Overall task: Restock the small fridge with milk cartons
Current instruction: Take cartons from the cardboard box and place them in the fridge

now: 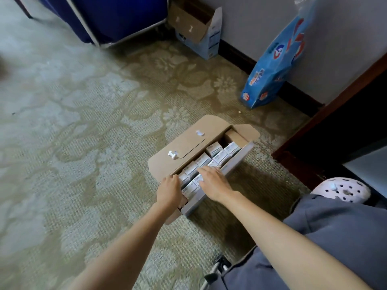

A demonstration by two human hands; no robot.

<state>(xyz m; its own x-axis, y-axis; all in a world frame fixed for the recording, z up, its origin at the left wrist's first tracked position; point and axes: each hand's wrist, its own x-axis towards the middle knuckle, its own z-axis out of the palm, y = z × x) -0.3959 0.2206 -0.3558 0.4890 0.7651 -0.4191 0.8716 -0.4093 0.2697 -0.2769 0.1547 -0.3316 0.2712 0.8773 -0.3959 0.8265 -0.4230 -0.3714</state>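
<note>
Right hand [213,182] lies flat, fingers loosely spread, on glossy rectangular milk cartons [219,153] rowed in an open brown cardboard box [184,141] on patterned woven carpet [83,143]; left hand [169,190], at its 9 o'clock, reaches over the box's near corner, fingers hidden, grip unreadable.

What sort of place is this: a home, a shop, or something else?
Probably a hotel room: patterned carpet, a blue fabric cart on a metal frame, and a box of small milk cartons for restocking.
</note>
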